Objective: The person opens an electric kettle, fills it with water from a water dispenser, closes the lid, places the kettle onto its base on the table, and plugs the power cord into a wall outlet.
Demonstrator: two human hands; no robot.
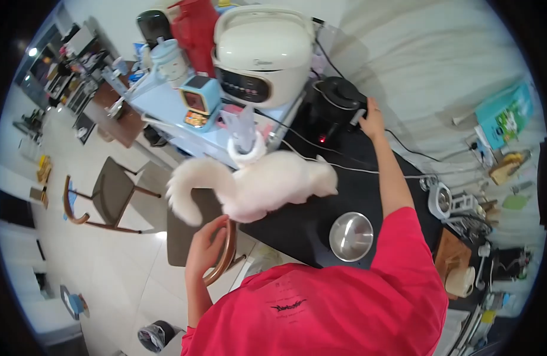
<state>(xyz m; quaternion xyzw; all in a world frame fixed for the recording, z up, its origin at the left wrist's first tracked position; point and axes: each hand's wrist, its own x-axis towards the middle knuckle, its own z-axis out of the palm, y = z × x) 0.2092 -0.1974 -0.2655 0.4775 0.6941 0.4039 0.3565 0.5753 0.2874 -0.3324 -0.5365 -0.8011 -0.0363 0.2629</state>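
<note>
My right hand (pixel 373 121) is closed around the handle of a black electric kettle (pixel 338 98), which stands on the black tabletop with a red light lit at its base. My left hand (pixel 207 246) has its fingers stretched out, their tips touching the curved wooden back of a chair (pixel 228 249) beside the cat's hindquarters. Between my arms a white cat (pixel 273 184) stands with its head lowered toward the table and its tail curled to the left. An open steel bowl (pixel 351 236) sits near the table's front edge, below the cat's head.
A white rice cooker (pixel 264 44), a small blue retro-style device (pixel 200 101) and a red pitcher (pixel 193 35) crowd a light-blue cart. Cables (pixel 398 173) run across the black table (pixel 297 231). Another chair (pixel 113 193) stands left; a cutting board (pixel 451 255) lies right.
</note>
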